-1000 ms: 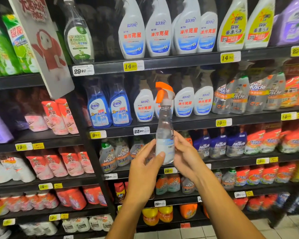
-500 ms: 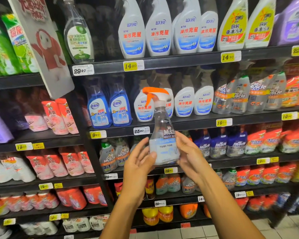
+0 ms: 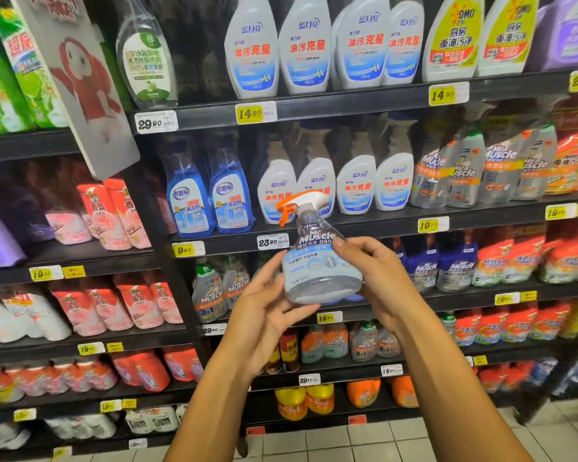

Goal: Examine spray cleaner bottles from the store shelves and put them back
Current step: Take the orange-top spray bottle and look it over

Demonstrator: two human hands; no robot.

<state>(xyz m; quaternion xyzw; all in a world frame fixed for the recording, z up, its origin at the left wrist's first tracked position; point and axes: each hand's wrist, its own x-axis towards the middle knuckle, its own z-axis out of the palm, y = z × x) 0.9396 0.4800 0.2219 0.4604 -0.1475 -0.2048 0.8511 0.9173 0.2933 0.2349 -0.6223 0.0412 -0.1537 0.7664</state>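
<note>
I hold a clear Mr Muscle spray bottle in front of the shelves, its label facing me and its white and orange trigger head tilted up to the left. My left hand cups its lower left side and base with curled fingers. My right hand grips its right side, thumb across the label.
Black store shelves fill the view, packed with white, blue and orange spray bottles and yellow price tags. Similar Mr Muscle bottles stand at the right of the second shelf. A hanging sign juts out at upper left. Tiled floor lies below.
The bottle has turned in my hands from edge-on to label-forward and now tilts left. Both hands shifted slightly right and lower on it.
</note>
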